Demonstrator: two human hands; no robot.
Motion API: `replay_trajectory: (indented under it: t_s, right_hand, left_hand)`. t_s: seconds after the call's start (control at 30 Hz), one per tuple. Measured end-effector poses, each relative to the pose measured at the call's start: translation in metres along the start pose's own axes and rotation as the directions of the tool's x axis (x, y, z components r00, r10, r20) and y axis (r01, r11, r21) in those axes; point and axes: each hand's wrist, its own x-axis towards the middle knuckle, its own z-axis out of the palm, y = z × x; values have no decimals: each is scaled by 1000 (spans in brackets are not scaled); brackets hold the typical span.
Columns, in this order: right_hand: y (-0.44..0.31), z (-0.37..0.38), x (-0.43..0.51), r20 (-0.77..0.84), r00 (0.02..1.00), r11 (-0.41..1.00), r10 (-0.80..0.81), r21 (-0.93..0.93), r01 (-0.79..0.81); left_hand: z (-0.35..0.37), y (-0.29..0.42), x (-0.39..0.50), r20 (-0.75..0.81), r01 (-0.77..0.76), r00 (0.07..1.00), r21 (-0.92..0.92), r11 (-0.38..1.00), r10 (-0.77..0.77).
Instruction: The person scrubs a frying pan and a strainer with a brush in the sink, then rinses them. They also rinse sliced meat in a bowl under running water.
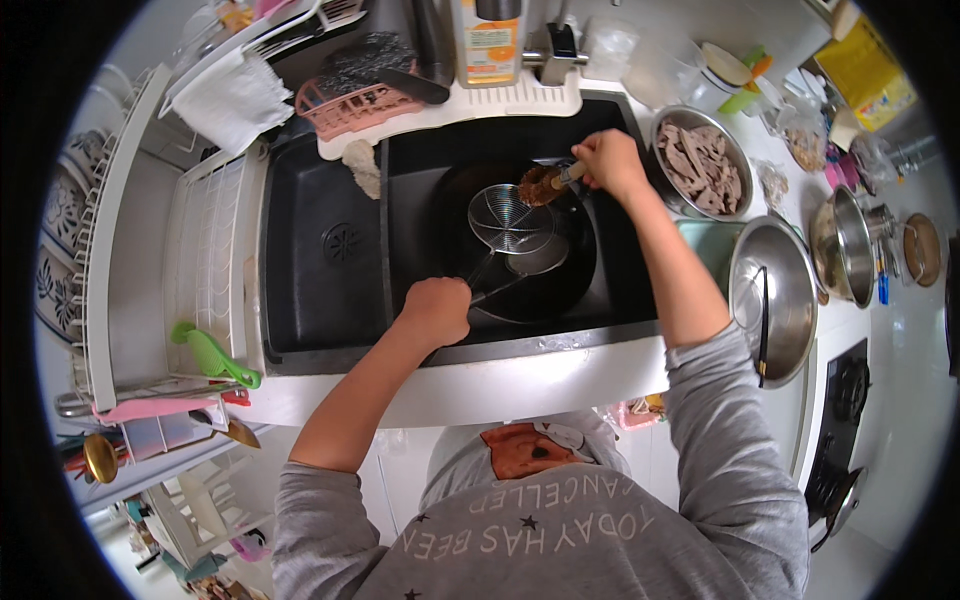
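Note:
My left hand (437,310) is closed around the dark handle of a wire spider strainer (495,214). The strainer's round coil is held over a dark wok (574,262) in the right sink basin. A rounded metal utensil (541,256), a ladle or a turner, lies below the strainer in the wok. Its handle also runs towards my left hand, and I cannot tell whether I grip it too. My right hand (613,161) grips the handle of a pot brush (538,186), whose brown bristles are at the strainer's upper right rim.
A second basin (322,300) with a drain adjoins on the left. A beige cloth (363,169) hangs over the divider. Right of the sink stand a steel bowl of sliced meat (701,166) and a large steel bowl (791,300). A dish rack (214,255) borders the left side; the faucet (556,56) is behind.

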Motion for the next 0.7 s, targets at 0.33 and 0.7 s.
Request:
replay_trajectory:
  t_s: [0.33,0.7]
  right_hand:
    - [72,35,-122,-55,970,953,236,208,-220]
    - [92,44,-136,139,970,749,201,-660,-61]
  left_hand:
    - [-2,2,32,2,-95,995,214,972,97]
    - [-4,-29,55,-48,-124,986,438,890,161]
